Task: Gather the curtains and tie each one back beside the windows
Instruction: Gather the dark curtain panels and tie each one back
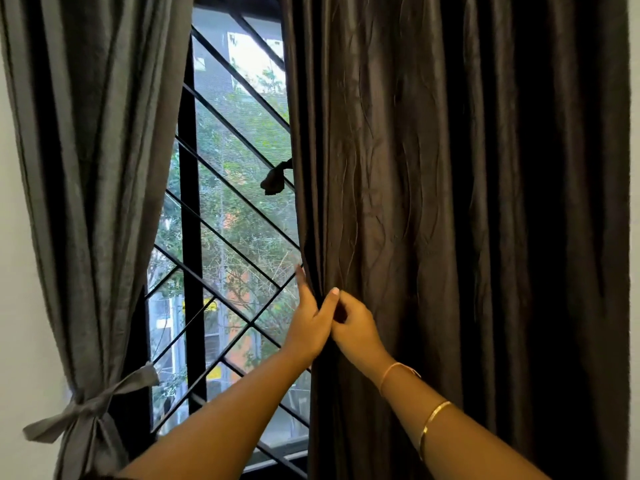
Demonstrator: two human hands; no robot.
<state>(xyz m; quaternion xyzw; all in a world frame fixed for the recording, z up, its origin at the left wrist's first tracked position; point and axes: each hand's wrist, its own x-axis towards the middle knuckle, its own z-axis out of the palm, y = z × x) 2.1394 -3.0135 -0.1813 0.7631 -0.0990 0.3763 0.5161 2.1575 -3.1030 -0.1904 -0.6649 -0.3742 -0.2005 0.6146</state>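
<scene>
Dark right curtain (pixel 450 202) hangs loose over the window (pixel 225 220); left curtain (pixel 86 202) already tied. Left hand (pixel 308 327) and right hand (pixel 356 327) both pinch its inner edge. Gathering step begins. Next: bunch folds rightward, then find a tie.

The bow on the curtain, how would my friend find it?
Start at the window with slanted black bars. Left of it hangs the grey curtain, already gathered. Low down, the grey bow cinches it; the dark curtain has none.
</scene>
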